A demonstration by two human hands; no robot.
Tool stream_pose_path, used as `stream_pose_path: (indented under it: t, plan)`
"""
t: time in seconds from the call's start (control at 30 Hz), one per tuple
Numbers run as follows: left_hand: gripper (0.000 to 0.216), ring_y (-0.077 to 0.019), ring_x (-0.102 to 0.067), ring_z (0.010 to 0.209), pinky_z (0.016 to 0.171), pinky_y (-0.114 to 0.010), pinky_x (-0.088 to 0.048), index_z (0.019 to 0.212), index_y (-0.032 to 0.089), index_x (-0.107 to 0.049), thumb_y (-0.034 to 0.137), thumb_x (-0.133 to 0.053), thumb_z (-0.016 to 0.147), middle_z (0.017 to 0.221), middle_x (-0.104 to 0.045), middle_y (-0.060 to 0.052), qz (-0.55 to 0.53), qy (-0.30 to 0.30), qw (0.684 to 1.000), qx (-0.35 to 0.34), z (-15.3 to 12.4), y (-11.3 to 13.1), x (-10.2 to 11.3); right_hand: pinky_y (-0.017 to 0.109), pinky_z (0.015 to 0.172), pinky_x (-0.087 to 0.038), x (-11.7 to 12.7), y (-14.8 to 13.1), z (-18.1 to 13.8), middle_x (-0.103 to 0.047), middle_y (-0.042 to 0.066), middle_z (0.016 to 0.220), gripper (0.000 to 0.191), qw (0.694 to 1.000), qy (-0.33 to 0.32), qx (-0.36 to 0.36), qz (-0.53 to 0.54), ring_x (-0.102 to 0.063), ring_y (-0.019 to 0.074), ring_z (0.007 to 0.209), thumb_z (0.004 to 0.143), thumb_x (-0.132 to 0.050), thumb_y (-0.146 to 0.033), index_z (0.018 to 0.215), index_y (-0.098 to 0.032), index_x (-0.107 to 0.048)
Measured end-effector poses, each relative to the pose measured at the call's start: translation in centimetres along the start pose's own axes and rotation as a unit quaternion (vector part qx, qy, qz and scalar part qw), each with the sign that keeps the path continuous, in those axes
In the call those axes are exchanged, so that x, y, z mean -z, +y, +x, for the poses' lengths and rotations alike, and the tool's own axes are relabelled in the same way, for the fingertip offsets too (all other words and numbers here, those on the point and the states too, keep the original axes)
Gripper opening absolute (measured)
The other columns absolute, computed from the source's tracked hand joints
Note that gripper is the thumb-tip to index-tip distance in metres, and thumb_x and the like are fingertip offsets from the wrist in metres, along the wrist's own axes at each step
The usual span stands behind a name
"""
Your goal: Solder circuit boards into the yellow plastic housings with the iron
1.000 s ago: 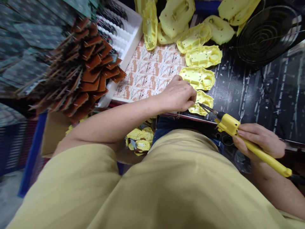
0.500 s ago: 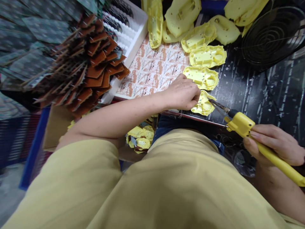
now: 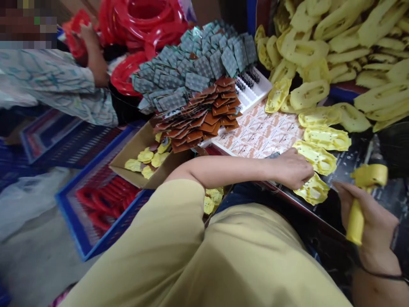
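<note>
Nearest yellow shell between the hands; yellow tool in right grip

The right hand (image 3: 375, 217) is closed around the handle of a yellow tool (image 3: 356, 221), its blurred head aimed toward the far side, apart from the shells. The left hand (image 3: 294, 168) is curled, its fingers at the left end of the nearest yellow shell (image 3: 313, 190); whether they pinch anything cannot be told. This shell lies on the black worktop (image 3: 394, 192), between the two hands, clear of the right. Just beyond lies a second yellow shell (image 3: 316, 157), near the left hand. Farther off are a patterned sheet (image 3: 258, 132), a white tray (image 3: 265, 90), stacked brown boards (image 3: 204, 121) and a heap of yellow shells (image 3: 345, 47).
</note>
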State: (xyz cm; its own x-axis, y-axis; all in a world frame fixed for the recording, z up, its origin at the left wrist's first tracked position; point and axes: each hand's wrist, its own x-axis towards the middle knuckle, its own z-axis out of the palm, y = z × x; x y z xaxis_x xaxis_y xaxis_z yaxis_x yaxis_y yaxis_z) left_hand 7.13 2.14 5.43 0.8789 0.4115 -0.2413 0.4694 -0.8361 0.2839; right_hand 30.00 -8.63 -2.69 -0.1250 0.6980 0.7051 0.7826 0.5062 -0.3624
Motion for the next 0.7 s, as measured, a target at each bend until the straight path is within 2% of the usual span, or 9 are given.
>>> stream_pose_path:
  t: [0.07, 0.17, 0.27, 0.37, 0.43, 0.5, 0.57, 0.63, 0.7]
  plan:
    - [0.028, -0.0347, -0.074, 0.113, 0.102, -0.053, -0.047, 0.103, 0.016, -0.083, 0.015, -0.054, 0.099, 0.105, -0.084, -0.016, -0.006, 0.013, 1.0, -0.011, -0.4, 0.0, -0.4, 0.035, 0.055, -0.062, -1.7, 0.2, 2.2, -0.083, 0.003, 0.098, 0.03, 0.995, -0.039, 0.07, -0.057, -0.08, 0.0273, 0.071, 0.1, -0.074, -0.024, 0.129, -0.034, -0.075]
    - [0.029, -0.0357, -0.07, 0.123, 0.107, -0.052, -0.047, 0.114, 0.014, -0.081, 0.024, -0.057, 0.103, 0.117, -0.083, -0.017, -0.011, 0.054, 0.998, -0.02, -1.6, -0.7, -1.9, 0.034, 0.064, -0.064, -2.8, 0.8, 4.0, -0.081, 0.005, 0.091, 0.014, 0.988, -0.095, 0.096, -0.073, -0.08, 0.0265, 0.078, 0.105, -0.068, -0.031, 0.116, -0.031, -0.076]
    - [0.035, -0.0345, -0.066, 0.128, 0.11, -0.05, -0.048, 0.125, 0.016, -0.078, 0.04, -0.06, 0.106, 0.131, -0.078, -0.018, -0.024, 0.142, 0.989, -0.018, -3.4, -2.7, -3.9, 0.031, 0.075, -0.064, -2.0, 1.4, 4.0, -0.081, 0.004, 0.088, 0.009, 0.983, -0.132, 0.094, -0.092, -0.081, 0.0247, 0.085, 0.106, -0.069, -0.033, 0.112, -0.03, -0.075]
    - [0.033, -0.0296, -0.068, 0.125, 0.11, -0.044, -0.049, 0.126, 0.019, -0.077, 0.041, -0.06, 0.107, 0.132, -0.079, -0.014, -0.031, 0.193, 0.981, -0.002, -5.0, -4.9, -4.3, 0.029, 0.067, -0.061, -0.4, 1.2, 3.4, -0.082, 0.004, 0.091, 0.01, 0.98, -0.14, 0.095, -0.104, -0.079, 0.0225, 0.079, 0.105, -0.072, -0.03, 0.115, -0.03, -0.073]
    - [0.028, -0.0267, -0.073, 0.115, 0.102, -0.041, -0.052, 0.119, 0.02, -0.08, 0.03, -0.057, 0.108, 0.122, -0.082, -0.011, -0.001, 0.152, 0.988, 0.033, -5.8, -6.1, -2.6, 0.03, 0.068, -0.063, 0.3, 0.9, 2.9, -0.083, 0.004, 0.098, 0.016, 0.982, -0.121, 0.096, -0.104, -0.08, 0.0232, 0.08, 0.102, -0.074, -0.027, 0.118, -0.029, -0.072]
    - [0.033, -0.0245, -0.076, 0.104, 0.092, -0.038, -0.054, 0.112, 0.018, -0.083, 0.017, -0.05, 0.106, 0.11, -0.084, -0.01, 0.059, 0.081, 0.987, 0.123, -6.0, -7.4, 0.6, 0.034, 0.079, -0.067, 0.2, 1.1, 2.4, -0.084, 0.006, 0.106, 0.018, 0.985, -0.098, 0.087, -0.108, -0.082, 0.0251, 0.087, 0.103, -0.073, -0.028, 0.121, -0.027, -0.071]
    - [0.042, -0.0248, -0.076, 0.106, 0.088, -0.038, -0.054, 0.114, 0.014, -0.084, 0.007, -0.045, 0.104, 0.109, -0.084, -0.013, 0.133, 0.05, 0.956, 0.257, -6.1, -9.1, 4.8, 0.039, 0.09, -0.068, -0.5, 1.4, 1.9, -0.083, 0.006, 0.106, 0.016, 0.988, -0.081, 0.082, -0.105, -0.081, 0.0242, 0.085, 0.105, -0.068, -0.03, 0.12, -0.025, -0.07]
    - [0.043, -0.0283, -0.072, 0.12, 0.098, -0.042, -0.053, 0.125, 0.006, -0.082, 0.005, -0.046, 0.102, 0.127, -0.081, -0.019, 0.191, 0.077, 0.909, 0.362, -6.1, -11.4, 8.7, 0.041, 0.095, -0.068, -1.4, 1.7, 1.6, -0.082, 0.005, 0.101, 0.013, 0.989, -0.064, 0.085, -0.102, -0.08, 0.0227, 0.082, 0.106, -0.066, -0.028, 0.117, -0.024, -0.07]
    - [0.039, -0.0295, -0.063, 0.132, 0.11, -0.047, -0.048, 0.133, 0.004, -0.078, 0.018, -0.056, 0.105, 0.136, -0.078, -0.02, 0.209, 0.096, 0.879, 0.417, -6.3, -13.9, 11.5, 0.042, 0.095, -0.068, -2.0, 1.8, 1.4, -0.083, 0.006, 0.103, 0.012, 0.989, -0.05, 0.088, -0.107, -0.081, 0.0239, 0.086, 0.104, -0.069, -0.025, 0.116, -0.024, -0.07]
